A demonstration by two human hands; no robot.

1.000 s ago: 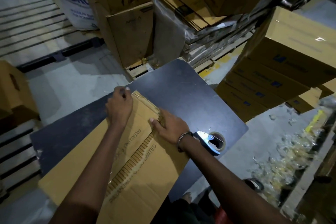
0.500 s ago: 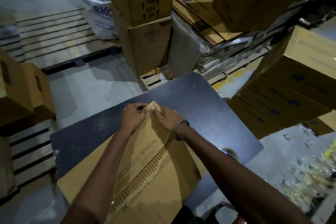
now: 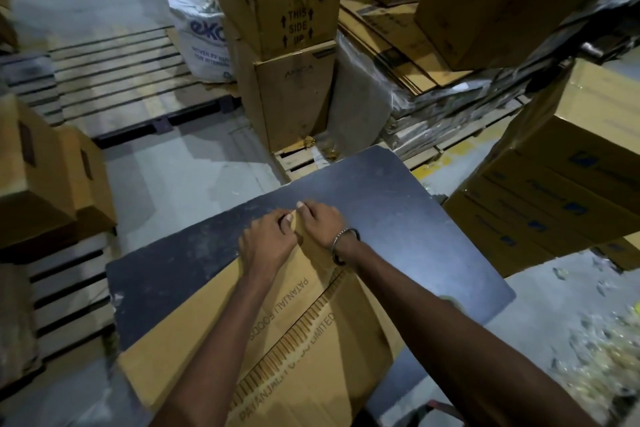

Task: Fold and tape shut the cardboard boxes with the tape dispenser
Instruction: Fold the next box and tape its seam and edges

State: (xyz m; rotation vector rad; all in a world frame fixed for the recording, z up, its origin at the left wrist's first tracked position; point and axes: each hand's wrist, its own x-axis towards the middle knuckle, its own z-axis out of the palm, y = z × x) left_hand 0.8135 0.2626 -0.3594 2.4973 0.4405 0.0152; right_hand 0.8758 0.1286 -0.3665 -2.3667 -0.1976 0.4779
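Lying flat on a dark rectangular tabletop (image 3: 398, 204), the flattened brown cardboard box (image 3: 207, 333) printed with black lettering and a barcode strip reaches from the near edge of the view up toward the middle of the table. Both hands meet at its far corner: the left hand (image 3: 266, 243) rests knuckles-up on the cardboard with its fingers curled at the corner, and the right hand (image 3: 320, 222), a metal bangle (image 3: 343, 246) on its wrist, touches it there, its thumb and fingertips pinching the same corner edge. Exactly what sits between the fingertips is too small to tell. Beyond the table's far edge stand two stacked brown cartons (image 3: 291, 55), the upper one open, stuffed with clear plastic and marked "THIS SIDE UP". A white woven sack (image 3: 201, 42) sits just left of them on slatted wooden pallets (image 3: 114, 80). To the right rise stacks of sealed brown cartons with blue labels (image 3: 554, 198), and far behind lie bundles of flat cardboard sheets (image 3: 408, 45). More brown boxes (image 3: 41, 177) stand at the left.
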